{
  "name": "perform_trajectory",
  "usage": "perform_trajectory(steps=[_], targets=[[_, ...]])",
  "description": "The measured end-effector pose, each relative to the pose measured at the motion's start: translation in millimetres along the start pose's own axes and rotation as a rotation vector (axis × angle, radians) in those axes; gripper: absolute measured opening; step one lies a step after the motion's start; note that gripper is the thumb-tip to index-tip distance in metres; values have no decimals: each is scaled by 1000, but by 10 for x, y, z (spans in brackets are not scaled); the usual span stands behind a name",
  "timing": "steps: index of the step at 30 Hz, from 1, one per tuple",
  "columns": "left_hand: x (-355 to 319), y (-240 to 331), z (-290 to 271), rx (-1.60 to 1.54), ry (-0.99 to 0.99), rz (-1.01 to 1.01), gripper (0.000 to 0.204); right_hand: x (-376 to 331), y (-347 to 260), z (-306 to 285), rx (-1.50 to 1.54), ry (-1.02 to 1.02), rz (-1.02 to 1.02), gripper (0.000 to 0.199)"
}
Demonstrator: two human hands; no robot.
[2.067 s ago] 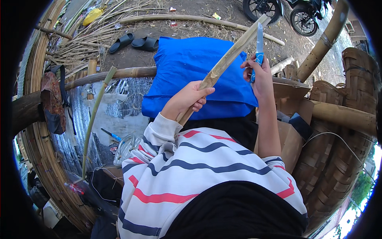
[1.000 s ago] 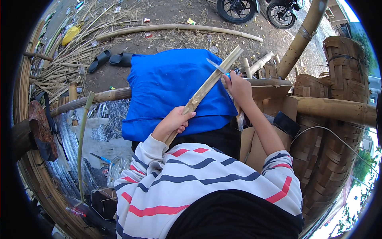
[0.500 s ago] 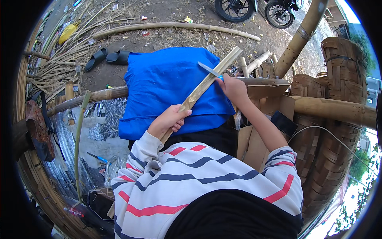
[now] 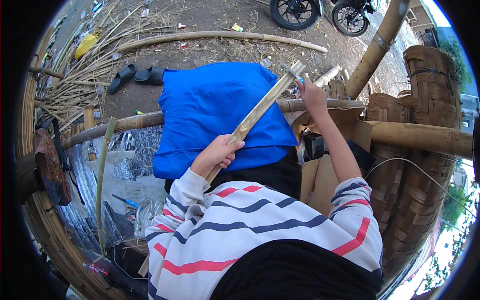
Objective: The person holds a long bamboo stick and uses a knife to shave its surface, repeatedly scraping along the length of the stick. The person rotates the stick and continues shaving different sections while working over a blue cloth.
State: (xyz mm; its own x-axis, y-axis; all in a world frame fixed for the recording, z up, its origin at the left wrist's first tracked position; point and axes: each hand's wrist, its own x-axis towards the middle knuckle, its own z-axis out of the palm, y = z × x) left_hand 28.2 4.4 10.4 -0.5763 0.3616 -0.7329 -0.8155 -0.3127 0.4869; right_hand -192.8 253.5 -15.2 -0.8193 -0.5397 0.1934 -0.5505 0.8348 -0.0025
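A person in a striped shirt grasps a bamboo strip with the left hand, closed around its lower part, while the right hand grips a knife at the far end. The strip slants over a blue cloth spread across the lap. The right fist hides most of the knife's handle, leaving a sliver of blue in sight; its blade lies across the strip, but whether it bites into the bamboo cannot be told. The left hand covers a stretch of the strip, whose near end is hard to make out against the shirt.

At right, the forearm partly blocks a cardboard box, where a dark object is too shadowed to identify. A coil of clear tubing is partly covered by the left sleeve. Two black wheels show at the top, their vehicles cut off by the edge.

By count: two hands, both occupied; one strip between them; two knives, the second knife lying at left near the tubing; two dark slippers beyond the cloth; one yellow bag at upper left.
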Motion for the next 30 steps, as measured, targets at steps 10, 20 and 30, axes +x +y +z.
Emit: perform_trajectory(steps=[10, 20, 30], targets=[[-4, 0, 20, 28, 21, 7, 21, 98, 167, -9, 39, 22, 4, 36], [-27, 34, 43, 32, 31, 27, 20, 134, 195, -21, 35, 21, -8, 41], [-23, 7, 37, 17, 13, 20, 20, 122, 146, 26, 42, 8, 61, 42]])
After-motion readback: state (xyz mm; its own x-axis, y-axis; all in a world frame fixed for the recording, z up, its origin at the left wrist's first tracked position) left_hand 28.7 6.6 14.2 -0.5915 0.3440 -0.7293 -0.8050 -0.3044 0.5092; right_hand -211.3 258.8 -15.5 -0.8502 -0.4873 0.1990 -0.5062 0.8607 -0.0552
